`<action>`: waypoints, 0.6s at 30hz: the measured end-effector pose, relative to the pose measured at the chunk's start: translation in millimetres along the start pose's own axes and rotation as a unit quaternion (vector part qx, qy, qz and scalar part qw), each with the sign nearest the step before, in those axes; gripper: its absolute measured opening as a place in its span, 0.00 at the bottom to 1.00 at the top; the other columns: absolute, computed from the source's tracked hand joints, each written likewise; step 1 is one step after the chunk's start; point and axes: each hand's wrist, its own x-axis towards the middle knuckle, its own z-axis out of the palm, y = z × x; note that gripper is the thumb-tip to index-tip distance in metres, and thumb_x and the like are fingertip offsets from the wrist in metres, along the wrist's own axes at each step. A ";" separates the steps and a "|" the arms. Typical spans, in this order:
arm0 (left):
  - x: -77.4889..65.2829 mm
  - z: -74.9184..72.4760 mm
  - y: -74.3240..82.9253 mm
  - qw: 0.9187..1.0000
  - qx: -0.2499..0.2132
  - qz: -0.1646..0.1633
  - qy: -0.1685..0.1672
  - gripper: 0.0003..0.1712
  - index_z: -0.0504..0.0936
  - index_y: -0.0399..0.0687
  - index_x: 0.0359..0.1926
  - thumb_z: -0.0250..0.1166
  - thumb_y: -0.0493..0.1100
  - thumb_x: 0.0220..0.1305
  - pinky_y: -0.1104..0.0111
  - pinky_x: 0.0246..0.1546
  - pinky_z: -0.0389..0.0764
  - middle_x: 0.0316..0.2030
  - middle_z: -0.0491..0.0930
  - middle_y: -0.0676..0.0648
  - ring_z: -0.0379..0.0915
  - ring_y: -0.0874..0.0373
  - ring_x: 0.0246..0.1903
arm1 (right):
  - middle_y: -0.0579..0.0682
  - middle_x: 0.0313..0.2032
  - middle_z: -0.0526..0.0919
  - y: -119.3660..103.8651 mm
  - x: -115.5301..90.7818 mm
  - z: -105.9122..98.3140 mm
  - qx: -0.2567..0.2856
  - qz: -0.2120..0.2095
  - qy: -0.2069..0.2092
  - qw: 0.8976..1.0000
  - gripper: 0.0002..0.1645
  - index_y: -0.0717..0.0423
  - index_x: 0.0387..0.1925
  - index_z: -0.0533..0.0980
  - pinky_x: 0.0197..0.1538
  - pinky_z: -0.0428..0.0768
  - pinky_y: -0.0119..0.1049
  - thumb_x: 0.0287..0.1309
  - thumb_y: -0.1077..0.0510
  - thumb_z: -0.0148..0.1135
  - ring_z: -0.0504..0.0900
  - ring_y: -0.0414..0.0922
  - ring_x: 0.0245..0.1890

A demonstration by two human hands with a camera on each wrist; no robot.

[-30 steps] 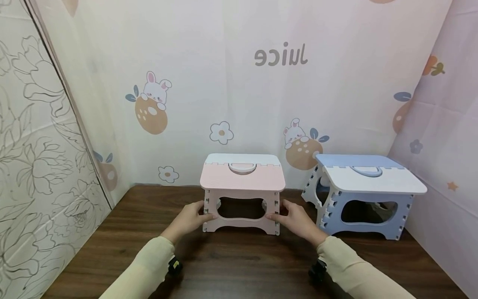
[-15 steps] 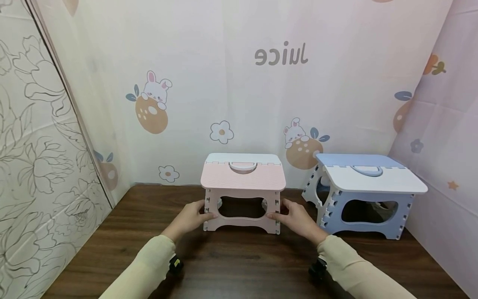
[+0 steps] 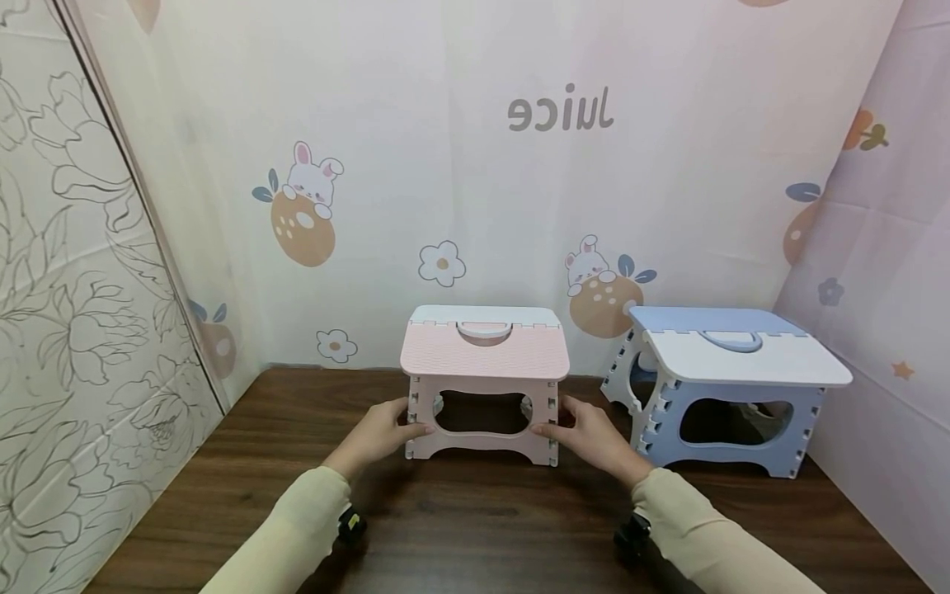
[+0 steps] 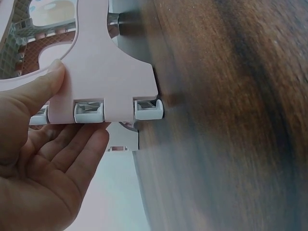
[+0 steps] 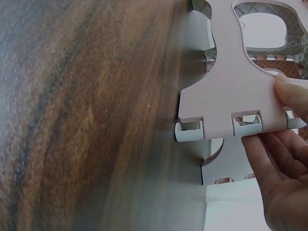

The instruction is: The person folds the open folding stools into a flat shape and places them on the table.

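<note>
A pink and white folding step stool [image 3: 482,351] stands unfolded at the middle of the wooden table, its grey-white handle lying in the top. My left hand [image 3: 378,437] grips the stool's left front leg, thumb on the front face and fingers behind the hinged edge, as the left wrist view shows with the hand [image 4: 53,149] at the white hinge pieces. On the opposite side my right hand [image 3: 590,437] pinches the right front leg the same way; in the right wrist view the thumb [image 5: 291,94] lies beside the leg's oval opening. The feet are at the tabletop.
To the right, a blue and white folding stool [image 3: 742,355] stands unfolded, turned at an angle, near the right curtain wall. A patterned curtain [image 3: 475,165] hangs behind the table [image 3: 475,528]. A floral panel [image 3: 82,313] borders the left side.
</note>
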 end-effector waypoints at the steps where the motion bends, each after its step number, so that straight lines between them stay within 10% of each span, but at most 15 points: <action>1: 0.0 -0.1 0.1 1.000 0.000 -0.001 0.000 0.25 0.80 0.40 0.57 0.71 0.49 0.64 0.57 0.42 0.82 0.45 0.84 0.47 0.81 0.55 0.42 | 0.49 0.40 0.84 -0.2 0.1 -0.2 0.001 0.000 0.000 1.000 0.30 0.61 0.52 0.77 0.38 0.81 0.38 0.58 0.43 0.72 0.82 0.42 0.38; 18: 4.1 -1.9 -3.4 1.000 0.001 0.003 -0.015 0.26 0.79 0.42 0.58 0.71 0.51 0.65 0.55 0.46 0.81 0.48 0.84 0.47 0.81 0.55 0.44 | 0.47 0.40 0.84 3.1 5.5 -1.6 -0.004 0.018 -0.016 1.000 0.32 0.58 0.53 0.77 0.40 0.81 0.40 0.55 0.41 0.74 0.82 0.42 0.38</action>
